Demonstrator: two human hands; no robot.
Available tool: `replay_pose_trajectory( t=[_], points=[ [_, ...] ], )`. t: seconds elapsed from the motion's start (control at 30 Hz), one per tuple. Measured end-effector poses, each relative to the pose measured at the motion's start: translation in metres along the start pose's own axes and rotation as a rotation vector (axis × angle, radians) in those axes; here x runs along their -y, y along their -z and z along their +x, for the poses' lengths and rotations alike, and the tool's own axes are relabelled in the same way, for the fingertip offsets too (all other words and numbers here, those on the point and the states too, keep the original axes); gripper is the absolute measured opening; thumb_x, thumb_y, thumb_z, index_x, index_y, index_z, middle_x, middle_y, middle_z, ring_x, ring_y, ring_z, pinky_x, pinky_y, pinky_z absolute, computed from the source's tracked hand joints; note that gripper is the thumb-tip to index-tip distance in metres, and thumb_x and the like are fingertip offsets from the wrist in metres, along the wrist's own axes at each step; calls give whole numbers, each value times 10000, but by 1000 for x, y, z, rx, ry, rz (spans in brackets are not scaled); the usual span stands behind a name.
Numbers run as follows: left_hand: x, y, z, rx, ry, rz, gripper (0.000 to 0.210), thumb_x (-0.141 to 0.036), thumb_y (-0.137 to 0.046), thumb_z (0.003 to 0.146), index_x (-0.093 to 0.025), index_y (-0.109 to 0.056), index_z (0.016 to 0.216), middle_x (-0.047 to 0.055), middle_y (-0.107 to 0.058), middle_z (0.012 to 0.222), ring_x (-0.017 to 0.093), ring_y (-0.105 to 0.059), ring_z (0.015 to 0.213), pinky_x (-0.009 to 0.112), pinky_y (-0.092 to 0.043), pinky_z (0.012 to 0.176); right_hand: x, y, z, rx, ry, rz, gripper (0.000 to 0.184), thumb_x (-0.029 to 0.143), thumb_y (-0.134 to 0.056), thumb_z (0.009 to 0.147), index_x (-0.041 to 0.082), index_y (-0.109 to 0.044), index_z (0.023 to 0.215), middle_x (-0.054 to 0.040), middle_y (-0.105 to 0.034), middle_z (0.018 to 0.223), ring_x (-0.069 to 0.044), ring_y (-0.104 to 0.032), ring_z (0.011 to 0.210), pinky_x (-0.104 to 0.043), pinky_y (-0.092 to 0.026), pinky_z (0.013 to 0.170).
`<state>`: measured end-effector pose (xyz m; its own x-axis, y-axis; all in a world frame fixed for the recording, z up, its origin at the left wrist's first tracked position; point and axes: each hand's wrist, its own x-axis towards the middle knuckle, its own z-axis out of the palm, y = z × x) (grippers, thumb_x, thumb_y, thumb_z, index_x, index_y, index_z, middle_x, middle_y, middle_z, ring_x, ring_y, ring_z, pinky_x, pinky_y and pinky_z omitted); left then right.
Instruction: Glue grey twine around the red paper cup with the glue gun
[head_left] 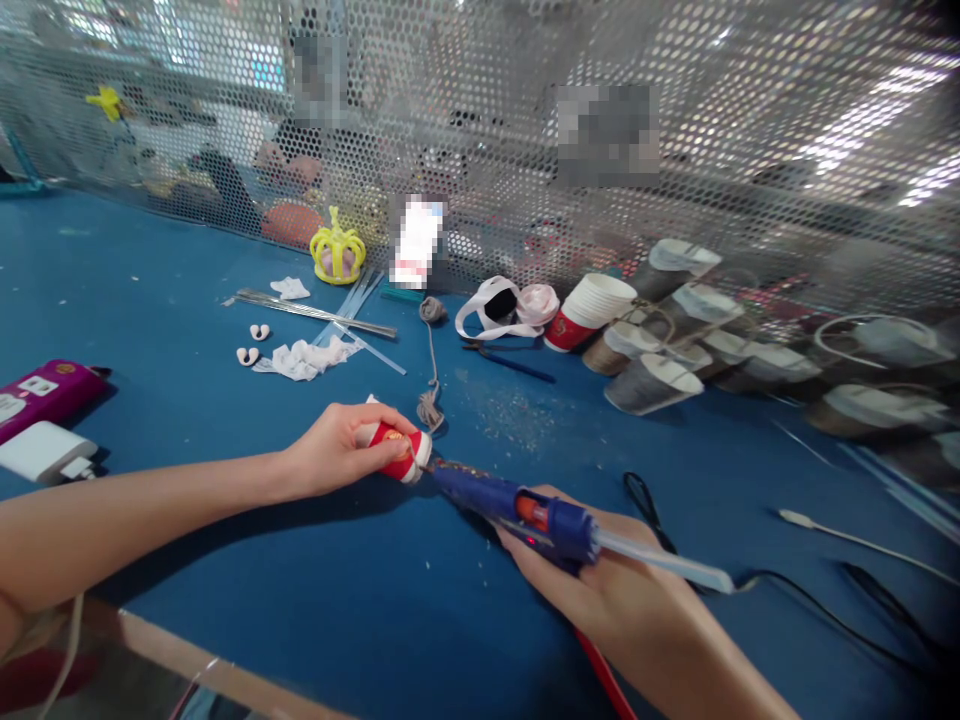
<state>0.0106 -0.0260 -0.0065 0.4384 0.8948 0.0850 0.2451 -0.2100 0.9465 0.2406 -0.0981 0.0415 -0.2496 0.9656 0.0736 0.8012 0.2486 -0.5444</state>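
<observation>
My left hand (pixel 352 445) is closed around a small red and white paper cup (pixel 411 458), which lies tilted on its side just over the blue table. In my right hand (pixel 592 570) is a blue glue gun (pixel 487 500), its nozzle at the cup's rim, touching or nearly so. A translucent glue stick (pixel 667 562) sticks out of the gun's back end. Grey yarn (pixel 430 410) lies just beyond the cup and runs up to a small grey ball (pixel 433 310).
A perforated metal screen (pixel 487 130) closes off the back. Stacked paper cups (pixel 589 310) and several yarn-wrapped cups (pixel 652 383) stand at right. Pliers (pixel 517 362), metal rods (pixel 315 312), a yellow crown (pixel 337 255) and a phone (pixel 418 240) sit farther back. A white power adapter (pixel 45 452) lies left; cables (pixel 825 610) cross the right.
</observation>
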Motion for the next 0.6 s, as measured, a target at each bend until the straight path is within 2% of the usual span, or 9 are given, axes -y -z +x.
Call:
replay_pose_trajectory(
  t=[0.47, 0.6],
  points=[
    [3, 0, -1, -2, -42, 15, 199, -259, -557, 779, -131, -660, 891, 54, -696, 813, 126, -625, 679, 200, -488, 641, -2, -1, 0, -15, -3, -57, 167, 300, -497, 771, 240, -645, 722, -10, -636, 579, -155, -564, 489, -239, -432, 428],
    [6, 0, -2, 37, -93, -33, 193, -262, -540, 807, -139, -649, 909, 35, -699, 748, 107, -625, 635, 177, -488, 605, 0, 0, 6, -97, -5, -136, 224, 315, -466, 789, 238, -637, 667, -6, -634, 565, -151, -559, 476, -251, -452, 498]
  ],
)
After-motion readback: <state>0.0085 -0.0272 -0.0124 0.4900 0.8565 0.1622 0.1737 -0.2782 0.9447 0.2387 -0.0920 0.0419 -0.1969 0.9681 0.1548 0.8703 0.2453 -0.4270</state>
